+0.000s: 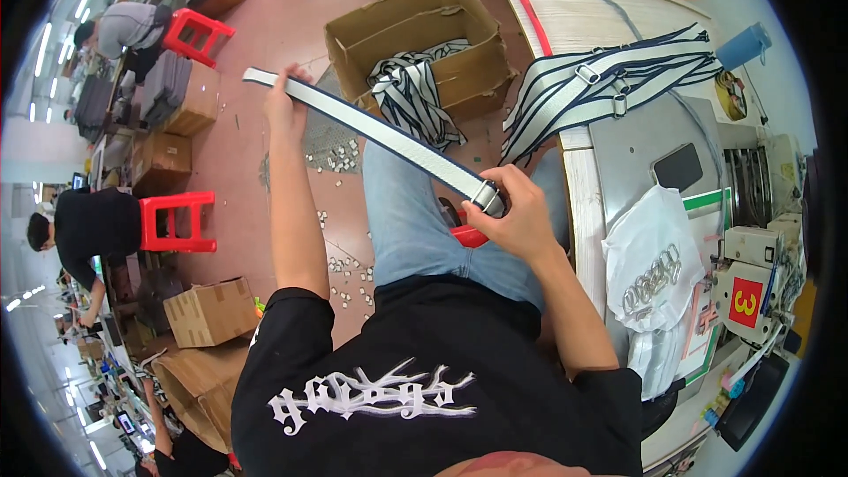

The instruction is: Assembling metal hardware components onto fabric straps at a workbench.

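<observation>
A white webbing strap with dark navy edges [380, 131] is stretched slantwise above my lap. My left hand [286, 106] grips it near its far-left end, with a short tail sticking out past the fingers. At the other end, my right hand [517, 212] pinches the strap beside a metal slide buckle [485, 194]. Part of that end is hidden behind my fingers. More straps of the same kind [565, 93], with metal buckles on them, lie in a bundle across the table's far corner, some hanging over its edge.
An open cardboard box [424, 44] with straps spilling out stands ahead on the floor. To the right, the table bears a phone [677, 168], a white plastic bag of metal rings [654, 265] and a sewing machine [751, 291]. Small pale pieces [340, 159] litter the floor. People sit at left.
</observation>
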A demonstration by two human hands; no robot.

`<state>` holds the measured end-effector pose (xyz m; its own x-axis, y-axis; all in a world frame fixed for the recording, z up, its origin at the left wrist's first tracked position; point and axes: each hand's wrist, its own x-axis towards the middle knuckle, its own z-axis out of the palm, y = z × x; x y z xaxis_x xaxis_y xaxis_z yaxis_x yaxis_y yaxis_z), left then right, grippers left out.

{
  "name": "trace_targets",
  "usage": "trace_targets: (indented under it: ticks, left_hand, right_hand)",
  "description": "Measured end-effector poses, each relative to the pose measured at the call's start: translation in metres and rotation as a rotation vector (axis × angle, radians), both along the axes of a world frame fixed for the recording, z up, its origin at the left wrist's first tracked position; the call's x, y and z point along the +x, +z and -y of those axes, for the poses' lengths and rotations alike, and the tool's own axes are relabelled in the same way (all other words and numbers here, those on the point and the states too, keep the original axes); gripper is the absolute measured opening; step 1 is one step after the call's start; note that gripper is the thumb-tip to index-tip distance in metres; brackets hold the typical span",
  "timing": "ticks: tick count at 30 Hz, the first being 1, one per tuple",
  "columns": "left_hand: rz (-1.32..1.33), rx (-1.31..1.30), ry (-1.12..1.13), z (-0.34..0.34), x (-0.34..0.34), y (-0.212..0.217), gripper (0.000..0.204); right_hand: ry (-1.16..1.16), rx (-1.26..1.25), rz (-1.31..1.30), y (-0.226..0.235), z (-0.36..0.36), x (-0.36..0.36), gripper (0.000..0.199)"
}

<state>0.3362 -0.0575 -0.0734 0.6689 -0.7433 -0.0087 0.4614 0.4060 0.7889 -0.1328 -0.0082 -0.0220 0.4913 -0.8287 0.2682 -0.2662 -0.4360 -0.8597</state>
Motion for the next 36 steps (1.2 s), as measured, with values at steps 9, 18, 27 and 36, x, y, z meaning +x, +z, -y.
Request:
trace_targets:
  ticks: [9, 18, 27, 36]
  left_hand:
    - [0.905, 0.326, -0.53, -0.075, -0.148, -0.023, 0.044]
    - [1.193, 0.164, -0.996, -0.04, -0.231, 0.08, 0.025]
    - [1.084, 0.253, -0.226, -0.043, -0.079, 0.136, 0.015]
    - [0.805, 0.35, 0.012, -0.088, 0.018, 0.096, 0.013]
  right_hand:
    - [0.088, -0.022, 0.009, -0.006, 0.004, 0.007, 0.041]
    - [0.135, 0.317, 0.091, 0.001, 0.007, -0.007, 0.061]
    - [0.346, 0.812, 0.266, 0.026, 0.031, -0.047, 0.019]
    - [0.244, 0.659, 0.153, 0.056, 0.056, -0.101, 0.017]
